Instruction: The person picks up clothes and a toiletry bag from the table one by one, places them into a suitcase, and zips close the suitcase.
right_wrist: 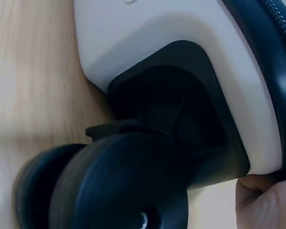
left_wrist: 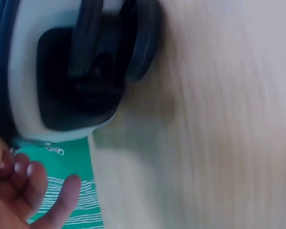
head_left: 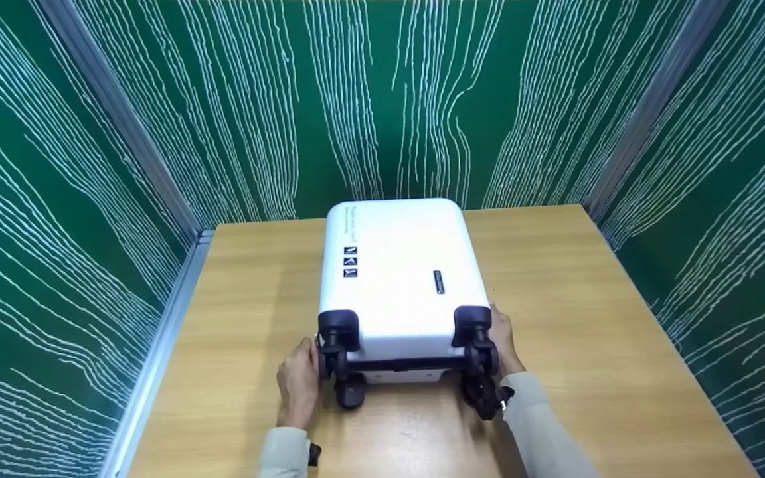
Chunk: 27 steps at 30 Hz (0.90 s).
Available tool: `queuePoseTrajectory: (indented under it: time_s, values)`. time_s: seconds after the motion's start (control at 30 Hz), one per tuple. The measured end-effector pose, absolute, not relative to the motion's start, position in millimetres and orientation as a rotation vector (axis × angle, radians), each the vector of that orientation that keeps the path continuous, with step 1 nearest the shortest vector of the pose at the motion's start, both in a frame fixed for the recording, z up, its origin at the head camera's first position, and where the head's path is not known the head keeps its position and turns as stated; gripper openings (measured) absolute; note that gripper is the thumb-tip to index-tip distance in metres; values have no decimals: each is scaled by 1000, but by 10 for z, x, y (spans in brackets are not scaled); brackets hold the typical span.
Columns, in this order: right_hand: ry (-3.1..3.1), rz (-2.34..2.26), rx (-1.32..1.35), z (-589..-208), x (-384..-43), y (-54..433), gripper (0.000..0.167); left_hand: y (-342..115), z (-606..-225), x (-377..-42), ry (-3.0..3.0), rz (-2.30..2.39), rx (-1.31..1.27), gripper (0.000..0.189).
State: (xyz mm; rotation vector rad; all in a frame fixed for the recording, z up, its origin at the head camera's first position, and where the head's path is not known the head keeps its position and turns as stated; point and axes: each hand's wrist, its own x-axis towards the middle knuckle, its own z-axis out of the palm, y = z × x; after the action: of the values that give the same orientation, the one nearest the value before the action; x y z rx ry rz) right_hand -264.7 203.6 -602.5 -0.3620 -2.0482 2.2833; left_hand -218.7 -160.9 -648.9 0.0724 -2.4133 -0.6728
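Near end first: black wheels (head_left: 350, 392) on a white suitcase (head_left: 396, 265) lying down mid desk (head_left: 243, 299), left hand (head_left: 299, 378) loosely curled on the left, right hand (head_left: 505, 338) bent against the right side, couldn't tell if either really gripped. The shell looked stiff, slick and awkwardly bulky, so I'd have held both sides. It seemed shut, contents hidden.

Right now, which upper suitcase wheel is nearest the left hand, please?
The upper left wheel, beside the left hand; the upper right wheel is over by the right hand.
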Motion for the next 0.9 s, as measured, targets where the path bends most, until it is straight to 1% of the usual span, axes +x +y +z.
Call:
queuePoseTrajectory:
  time_s: [0.1,0.23,0.4,0.53,0.63,0.73,0.9]
  values:
    - [-2027,2271,-408,-6166,-2672,2030,53,-1597,-6528,-2244,-2359,-766,107,32]
    - [-2014,2193,-498,-6355,-2695,1967,50,-1647,-6519,-2419,-2369,-851,123,27]
    - [-1934,2100,-628,-6419,-2702,1882,50,-1612,-6468,-2578,-2386,-906,193,22]
    - [-1822,2121,-710,-6398,-2699,1866,50,-1475,-6463,-2492,-2350,-1000,281,14]
    - [-1778,2160,-729,-6387,-2697,1872,49,-1389,-6470,-2403,-2299,-1035,314,13]
    - [-1801,2166,-738,-6389,-2686,1890,49,-1358,-6482,-2366,-2272,-1038,325,15]
    - [-2072,2023,-643,-6339,-2657,1954,44,-1383,-6504,-2385,-2278,-1092,349,20]
